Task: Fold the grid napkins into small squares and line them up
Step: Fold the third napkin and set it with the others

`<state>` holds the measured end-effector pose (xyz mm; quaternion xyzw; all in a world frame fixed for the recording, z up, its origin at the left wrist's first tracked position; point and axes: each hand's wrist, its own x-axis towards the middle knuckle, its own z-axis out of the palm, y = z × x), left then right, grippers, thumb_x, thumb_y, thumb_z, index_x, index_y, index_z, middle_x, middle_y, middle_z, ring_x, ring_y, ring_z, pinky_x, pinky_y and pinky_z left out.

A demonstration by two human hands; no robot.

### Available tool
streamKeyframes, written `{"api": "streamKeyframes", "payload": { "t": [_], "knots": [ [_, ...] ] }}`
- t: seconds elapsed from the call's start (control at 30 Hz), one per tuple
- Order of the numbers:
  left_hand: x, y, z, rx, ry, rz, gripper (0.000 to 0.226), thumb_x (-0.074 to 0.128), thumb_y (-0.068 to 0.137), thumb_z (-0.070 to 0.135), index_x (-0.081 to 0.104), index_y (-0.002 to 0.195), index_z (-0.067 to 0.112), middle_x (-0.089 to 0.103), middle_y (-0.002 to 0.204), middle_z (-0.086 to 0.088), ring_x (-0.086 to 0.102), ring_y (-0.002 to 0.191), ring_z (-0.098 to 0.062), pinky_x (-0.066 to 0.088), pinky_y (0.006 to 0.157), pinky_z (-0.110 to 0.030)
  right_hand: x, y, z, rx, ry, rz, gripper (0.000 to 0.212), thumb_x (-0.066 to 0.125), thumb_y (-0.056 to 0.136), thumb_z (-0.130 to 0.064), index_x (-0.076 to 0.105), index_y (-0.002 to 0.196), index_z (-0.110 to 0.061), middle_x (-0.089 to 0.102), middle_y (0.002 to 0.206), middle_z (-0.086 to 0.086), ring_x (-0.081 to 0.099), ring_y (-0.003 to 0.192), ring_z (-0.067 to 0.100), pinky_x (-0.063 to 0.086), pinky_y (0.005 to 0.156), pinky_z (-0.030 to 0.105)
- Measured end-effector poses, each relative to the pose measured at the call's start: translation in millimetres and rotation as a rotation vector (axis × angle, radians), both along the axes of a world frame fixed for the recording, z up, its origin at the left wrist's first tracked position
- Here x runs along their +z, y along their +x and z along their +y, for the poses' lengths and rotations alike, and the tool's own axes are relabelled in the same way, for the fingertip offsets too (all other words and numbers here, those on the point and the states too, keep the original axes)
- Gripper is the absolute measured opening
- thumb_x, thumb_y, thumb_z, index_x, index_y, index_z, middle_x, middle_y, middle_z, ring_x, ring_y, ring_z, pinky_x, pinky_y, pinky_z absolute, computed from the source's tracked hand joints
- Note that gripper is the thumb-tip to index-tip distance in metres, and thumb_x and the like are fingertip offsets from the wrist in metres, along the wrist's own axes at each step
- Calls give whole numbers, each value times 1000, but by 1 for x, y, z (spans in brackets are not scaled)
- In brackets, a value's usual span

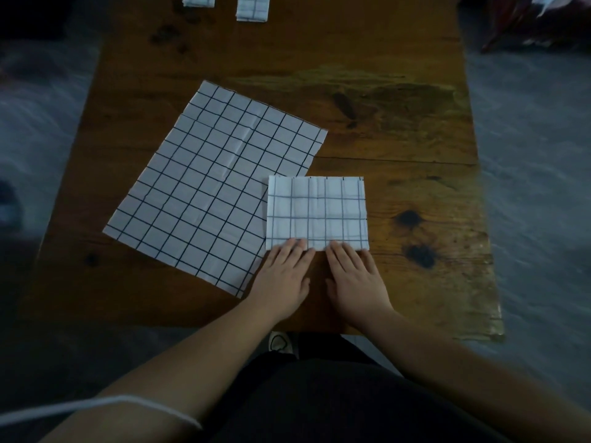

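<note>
White part-folded grid napkin (316,212) is lying on the desk (399,139), overlapping the unfolded napkin (214,187), left hand (283,276) and right hand (355,279) pressing its near edge, fingers straight and together; I'd be squaring corners, then creasing outward before the next fold.

The brown wooden table (399,75) shows dark knots and a yellowish worn patch on its right half. On its left half, the flat white cloth napkin (208,187) carries a bold black grid. The folded white napkin rectangle (316,212) near the table's front edge has fainter bluish-grey lines. At the far edge, a small folded white napkin strip (252,8) shows thin dark lines.
</note>
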<state>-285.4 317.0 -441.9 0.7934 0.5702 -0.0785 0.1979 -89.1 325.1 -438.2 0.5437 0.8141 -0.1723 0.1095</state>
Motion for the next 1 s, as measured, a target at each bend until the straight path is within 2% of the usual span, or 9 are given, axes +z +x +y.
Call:
{"api": "streamKeyframes", "payload": {
  "t": [0.13,0.33,0.47,0.67,0.83,1.0],
  "knots": [
    [-2,-11,-1,3,16,5,64,29,105,44,7,162,24,4,170,-1,-4,156,-18,0,126,-43,3,9,-1,-58,10,-15,66,24,102,-45,17,162,-19,17,169,1,11,156,20,5,126,50],
    [1,-24,-4,106,4,19,67,29,105,42,3,161,18,2,170,-5,-8,155,-20,0,126,-43,10,27,1,-161,-38,-36,67,26,104,-44,6,163,-19,5,171,1,-3,157,20,-2,126,49],
    [4,-11,-3,76,17,45,68,30,105,44,3,162,18,0,170,-6,-10,155,-24,-1,126,-46,11,12,1,-63,-36,21,68,18,100,-45,7,163,-21,7,171,3,-1,157,20,-1,126,48],
    [2,10,4,17,-31,30,68,29,105,44,1,162,18,-4,170,-5,-12,155,-20,-5,126,-43,3,-15,6,28,-79,50,73,7,94,-47,6,163,-21,3,170,-2,-6,156,15,-5,126,46],
    [0,-6,1,29,-6,51,67,24,105,47,-5,161,22,-7,169,-1,-14,154,-18,-6,125,-42,-1,4,7,9,-27,7,66,17,101,-46,13,162,-24,12,170,-1,3,157,17,3,126,50],
    [-2,-37,-9,90,-8,72,68,23,106,48,-3,161,20,-8,168,-3,-16,153,-19,-11,122,-40,4,36,1,-83,-33,-85,66,21,105,-47,6,163,-20,5,171,0,-2,156,17,1,126,51]
  ]
}}
